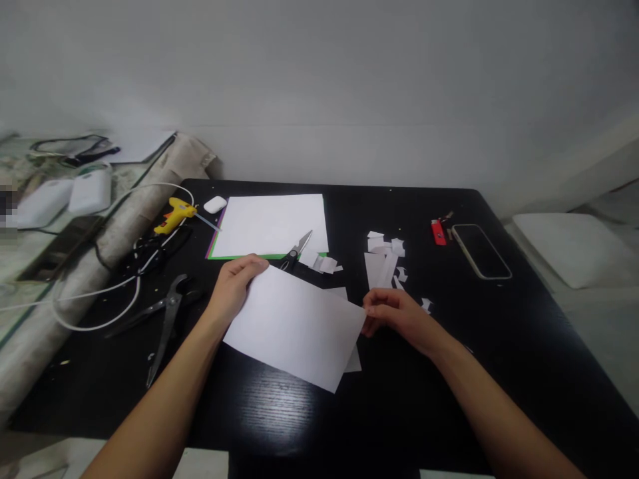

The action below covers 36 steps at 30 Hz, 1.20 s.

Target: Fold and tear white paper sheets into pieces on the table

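Note:
A white sheet of paper point(297, 326) is held tilted above the black table, between both hands. My left hand point(233, 287) pinches its upper left corner, thumb on top. At the right edge, my right hand point(392, 316) grips the sheet between thumb and curled fingers. Part of another white piece of paper point(354, 362) shows beneath the sheet. Just beyond my left hand lie scissors point(297, 250), their blades resting partly over a stack of paper point(274, 223). Cut paper scraps point(383, 263) lie past my right hand, and more scraps point(322, 263) sit beside the scissors.
On the black table point(499, 372), pliers point(171, 306), a yellow glue gun point(176, 214), a white cable point(134, 299) and a white earbud case point(215, 204) lie left. A red lighter point(438, 232) and a phone point(482, 251) are right. A long roll point(107, 249) borders the left edge.

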{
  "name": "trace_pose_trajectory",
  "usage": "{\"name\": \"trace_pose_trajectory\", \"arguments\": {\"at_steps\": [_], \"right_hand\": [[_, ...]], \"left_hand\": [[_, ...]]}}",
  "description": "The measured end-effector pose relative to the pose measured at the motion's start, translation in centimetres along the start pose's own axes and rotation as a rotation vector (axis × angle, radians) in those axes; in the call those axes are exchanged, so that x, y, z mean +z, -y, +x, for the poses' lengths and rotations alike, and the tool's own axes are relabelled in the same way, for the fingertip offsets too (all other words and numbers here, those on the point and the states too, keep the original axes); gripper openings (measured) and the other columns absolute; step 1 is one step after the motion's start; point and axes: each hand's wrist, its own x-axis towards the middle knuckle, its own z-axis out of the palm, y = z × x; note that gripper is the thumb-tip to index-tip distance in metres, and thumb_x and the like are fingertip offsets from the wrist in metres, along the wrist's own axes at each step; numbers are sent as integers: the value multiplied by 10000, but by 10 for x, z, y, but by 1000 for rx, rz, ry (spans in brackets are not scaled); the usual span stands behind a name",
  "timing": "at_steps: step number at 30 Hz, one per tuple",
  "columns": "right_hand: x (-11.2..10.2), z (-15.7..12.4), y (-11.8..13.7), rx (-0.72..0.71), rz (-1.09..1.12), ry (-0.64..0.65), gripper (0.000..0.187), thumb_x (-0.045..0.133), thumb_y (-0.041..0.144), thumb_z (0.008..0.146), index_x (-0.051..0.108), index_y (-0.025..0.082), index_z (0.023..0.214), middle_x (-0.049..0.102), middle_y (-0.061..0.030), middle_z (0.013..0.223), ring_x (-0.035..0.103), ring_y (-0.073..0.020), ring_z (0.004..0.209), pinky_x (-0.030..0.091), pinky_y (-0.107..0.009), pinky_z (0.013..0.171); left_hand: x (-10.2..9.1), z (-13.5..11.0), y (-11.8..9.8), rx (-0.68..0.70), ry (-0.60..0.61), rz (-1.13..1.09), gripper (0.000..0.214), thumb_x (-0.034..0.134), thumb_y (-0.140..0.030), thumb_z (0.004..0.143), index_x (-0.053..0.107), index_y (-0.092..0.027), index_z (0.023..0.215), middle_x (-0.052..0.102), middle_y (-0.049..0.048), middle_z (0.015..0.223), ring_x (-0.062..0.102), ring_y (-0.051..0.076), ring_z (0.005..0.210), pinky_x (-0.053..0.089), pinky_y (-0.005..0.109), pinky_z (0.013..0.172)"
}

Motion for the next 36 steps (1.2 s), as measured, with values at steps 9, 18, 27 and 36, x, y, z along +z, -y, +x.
{"name": "trace_pose_trajectory", "arguments": {"at_steps": [9,18,27,36], "right_hand": [[2,0,-1,-108,-170,-58,168,715,349,802,667,190,774,630,7,729,610,-158,651,478,-315,667],[10,0,-2,-164,-253,-92,125,675,315,781,662,202,729,603,-1,734,524,-173,724,393,-311,690],[2,1,-3,-111,-22,-117,102,690,269,761,637,196,713,619,7,698,597,-164,653,464,-319,669],[-2,3,-5,-125,84,-126,94,700,244,752,654,182,699,649,-5,693,619,-159,632,499,-320,647]], "left_hand": [[8,-8,6,-66,113,-21,217,749,-368,769,681,-165,733,568,-26,591,463,101,507,330,219,493],[19,-14,12,-91,256,-44,241,753,-382,776,638,-170,765,500,-49,554,412,85,459,284,209,463],[9,-9,8,-51,119,-2,188,715,-336,783,630,-180,719,479,-54,522,395,89,444,269,216,453],[11,-9,6,-50,73,13,155,717,-302,757,648,-177,696,480,-51,523,399,86,454,267,215,448]]}}
